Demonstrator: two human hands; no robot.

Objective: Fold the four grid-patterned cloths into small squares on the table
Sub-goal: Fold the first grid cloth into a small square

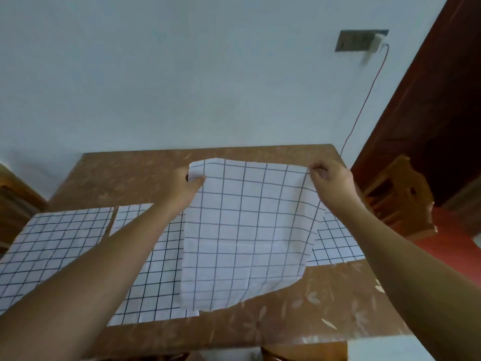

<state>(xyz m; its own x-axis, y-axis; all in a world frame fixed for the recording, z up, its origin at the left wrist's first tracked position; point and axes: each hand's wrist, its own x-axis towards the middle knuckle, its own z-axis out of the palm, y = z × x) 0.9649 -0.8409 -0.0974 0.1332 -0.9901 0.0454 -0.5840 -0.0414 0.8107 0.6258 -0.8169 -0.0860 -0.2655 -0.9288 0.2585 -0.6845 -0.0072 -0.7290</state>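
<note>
Left hand [188, 187] and right hand [328, 181] each pinch a top corner of the cloth [242, 230] (it hangs above the table [286, 308]).

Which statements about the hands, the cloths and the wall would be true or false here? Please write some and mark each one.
1. The left hand and the right hand each pinch a top corner of the held cloth. True.
2. The held cloth is folded into a small square. False: it hangs spread open.
3. Another cloth lies flat on the table, left of the held one. True.
4. The cable from the wall plug is blue. False: it is red.
</note>
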